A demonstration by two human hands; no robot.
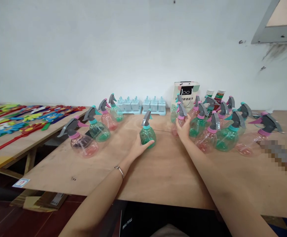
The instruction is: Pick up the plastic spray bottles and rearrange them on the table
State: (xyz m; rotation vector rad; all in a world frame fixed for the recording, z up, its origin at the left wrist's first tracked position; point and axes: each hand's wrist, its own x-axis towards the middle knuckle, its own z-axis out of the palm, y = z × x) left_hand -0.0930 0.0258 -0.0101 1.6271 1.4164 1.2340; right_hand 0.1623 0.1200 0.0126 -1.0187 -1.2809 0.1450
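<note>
A green spray bottle [148,134] with a teal collar and grey trigger head stands upright mid-table. My left hand [140,146] is wrapped round its lower left side, thumb across the front. Farther right, my right hand [184,127] grips a pink spray bottle [175,129] with a pink collar, at the front left of a cluster. Close beside that hand stand another green spray bottle [197,125] and a pink spray bottle [206,140]. Fingers of both hands are partly hidden behind the bottles.
Several spray bottles, such as a pink one [84,144], form a row at left. Light-blue popsicle moulds [130,106], a paper bag [183,89] and red jars [219,97] stand near the wall. A side table [46,130] holds colourful hand-shaped items.
</note>
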